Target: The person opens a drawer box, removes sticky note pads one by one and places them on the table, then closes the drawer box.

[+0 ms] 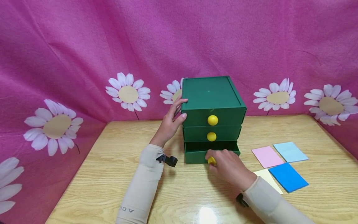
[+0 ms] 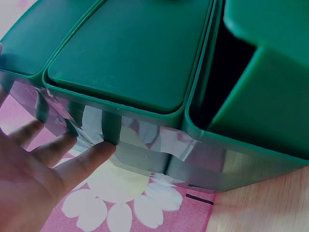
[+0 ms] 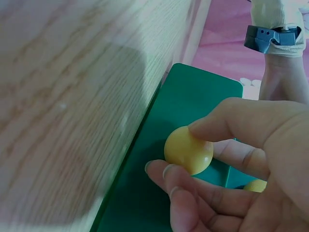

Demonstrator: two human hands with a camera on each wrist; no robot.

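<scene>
A green three-drawer cabinet (image 1: 209, 93) stands on the table, with a round yellow knob on each drawer. Its bottom drawer (image 1: 194, 158) is pulled partly out; the top drawer (image 1: 195, 118) and the middle drawer (image 1: 195, 133) are closed. With thumb and fingers, my right hand (image 1: 230, 168) grips the bottom drawer's yellow knob (image 3: 186, 151). My left hand (image 1: 167, 124) rests against the cabinet's left side near the top, its fingers extended along the side wall (image 2: 145, 140). The inside of the open drawer is dark, and its contents are mostly hidden.
Right of the cabinet lie pads of sticky notes: pink (image 1: 267, 157), light blue (image 1: 291, 151), dark blue (image 1: 288, 177) and pale yellow (image 1: 269, 180), the last partly hidden by my right arm. A magenta cloth (image 1: 209, 37) with daisies hangs behind the wooden table (image 1: 112, 174).
</scene>
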